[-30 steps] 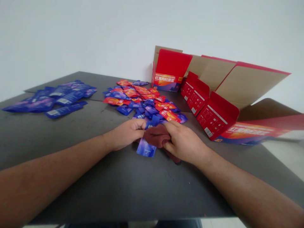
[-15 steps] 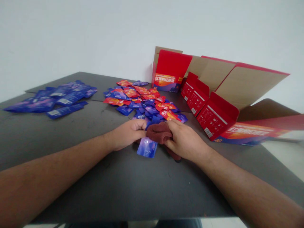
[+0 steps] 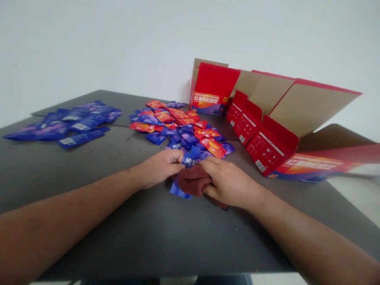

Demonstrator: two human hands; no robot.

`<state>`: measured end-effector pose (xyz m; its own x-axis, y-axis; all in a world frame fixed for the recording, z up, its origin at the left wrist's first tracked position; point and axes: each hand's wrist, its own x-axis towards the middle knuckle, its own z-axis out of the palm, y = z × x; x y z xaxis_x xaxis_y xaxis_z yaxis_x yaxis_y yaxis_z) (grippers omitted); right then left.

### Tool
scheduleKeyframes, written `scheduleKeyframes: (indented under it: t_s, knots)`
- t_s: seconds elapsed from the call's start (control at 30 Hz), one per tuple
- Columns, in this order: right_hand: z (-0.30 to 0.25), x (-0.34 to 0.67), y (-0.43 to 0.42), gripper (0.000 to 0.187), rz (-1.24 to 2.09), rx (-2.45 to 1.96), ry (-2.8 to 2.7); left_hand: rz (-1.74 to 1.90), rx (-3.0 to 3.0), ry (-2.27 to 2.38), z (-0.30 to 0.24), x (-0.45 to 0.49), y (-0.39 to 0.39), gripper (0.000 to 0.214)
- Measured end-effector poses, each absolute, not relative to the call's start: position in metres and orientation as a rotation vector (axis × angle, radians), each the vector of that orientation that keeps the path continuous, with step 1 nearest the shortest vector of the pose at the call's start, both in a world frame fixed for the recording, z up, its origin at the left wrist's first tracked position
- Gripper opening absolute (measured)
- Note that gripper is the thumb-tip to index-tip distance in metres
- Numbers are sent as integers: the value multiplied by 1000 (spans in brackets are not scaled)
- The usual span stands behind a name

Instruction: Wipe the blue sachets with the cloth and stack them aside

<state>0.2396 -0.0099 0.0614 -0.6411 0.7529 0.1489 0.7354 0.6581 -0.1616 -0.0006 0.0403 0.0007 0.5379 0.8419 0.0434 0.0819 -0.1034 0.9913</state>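
Observation:
Between my hands is a blue sachet [image 3: 188, 159] with white lettering at its top. My left hand [image 3: 160, 168] is closed on the sachet's left edge. My right hand [image 3: 230, 178] grips a folded brown cloth [image 3: 194, 180], which lies across the middle of the sachet and hides most of it. Only the upper end and the lower corner of the sachet show. Just beyond my hands lies a heap of red and blue sachets [image 3: 178, 122].
On the left lies a separate pile of blue sachets [image 3: 80, 118]. Several open red cartons [image 3: 251, 126] line the right side, flaps raised, with one carton [image 3: 209, 103] at the back. All rest on a dark grey table [image 3: 133, 237] against a pale wall [image 3: 118, 43].
My right hand has moved the cloth slightly down and left along the sachet, uncovering its lettered top and covering more of its lower part. My left hand has stayed in place.

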Motion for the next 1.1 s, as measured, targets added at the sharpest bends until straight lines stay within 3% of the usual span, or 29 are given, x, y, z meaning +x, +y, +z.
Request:
scheduleKeyframes:
  t_s: [0.2,0.4,0.67,0.83,1.1]
  knots:
    - [58,243,-4,10,-32,-1425,-2453,775,1543,791,1,0,41,23]
    - [59,238,-11,13,102,-1218,-2677,758,1522,787,0,0,41,20]
    - [57,241,-4,11,64,-1380,-2480,759,1571,804,2,-1,41,22]
    - [59,238,-12,16,150,-1177,-2686,750,1600,803,5,-1,40,18]
    - [67,246,1,25,109,-1440,-2364,675,1778,872,8,-5,41,18]
